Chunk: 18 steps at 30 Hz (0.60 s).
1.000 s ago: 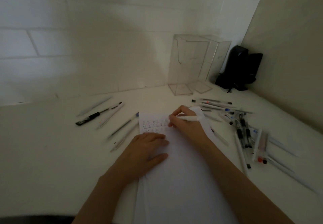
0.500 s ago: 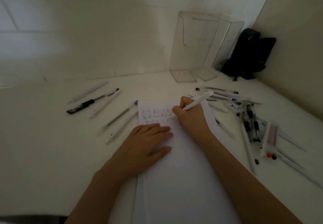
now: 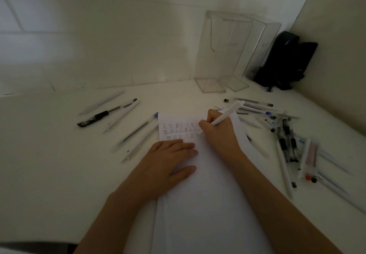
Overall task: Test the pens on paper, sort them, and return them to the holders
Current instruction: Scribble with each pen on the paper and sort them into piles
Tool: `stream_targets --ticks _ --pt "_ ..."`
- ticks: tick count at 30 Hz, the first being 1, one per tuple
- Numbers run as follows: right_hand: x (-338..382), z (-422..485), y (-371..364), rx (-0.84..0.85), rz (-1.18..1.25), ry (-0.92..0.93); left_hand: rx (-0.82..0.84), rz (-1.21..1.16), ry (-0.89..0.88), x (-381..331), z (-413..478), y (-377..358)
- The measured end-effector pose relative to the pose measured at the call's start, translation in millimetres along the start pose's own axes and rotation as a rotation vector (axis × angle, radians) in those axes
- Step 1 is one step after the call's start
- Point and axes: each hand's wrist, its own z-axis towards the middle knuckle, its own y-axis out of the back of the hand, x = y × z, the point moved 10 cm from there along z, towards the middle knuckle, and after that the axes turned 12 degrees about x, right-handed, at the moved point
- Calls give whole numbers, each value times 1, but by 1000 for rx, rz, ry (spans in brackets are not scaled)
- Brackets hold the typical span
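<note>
The right hand (image 3: 218, 132) is closed in a writing grip around a white plastic pen (image 3: 227, 113), whose capped end slants up and to the far right while its tip is hidden behind the fingers. The hand rests on the far end of a white sheet of paper (image 3: 208, 204) that runs lengthwise from the near edge toward the wall. The left hand (image 3: 168, 164) lies flat, fingers spread and pressed on the paper's left side, just near of three rows of small written test marks (image 3: 178, 131).

To the left of the paper lies a loose group of pens on the white tabletop (image 3: 49, 164): a black-gripped pen (image 3: 99, 116), a pale white pen (image 3: 103, 102) far of it, and several slim white and grey pens (image 3: 136, 132) angled toward the sheet. To the right, a denser scatter of pens (image 3: 285, 140) overlaps in a heap, some clear-bodied with black grips, one with a blue tip, and one with a red end near the right edge.

Against the far wall stand two clear acrylic box holders (image 3: 233, 51), side by side, upright. A black object (image 3: 285, 59), too dim to identify, sits in the far right corner beside them.
</note>
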Motion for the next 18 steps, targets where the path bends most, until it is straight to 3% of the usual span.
stream_targets --ticks 18 --pt "0 -1 -4 52 27 12 30 -5 16 2 1 -3"
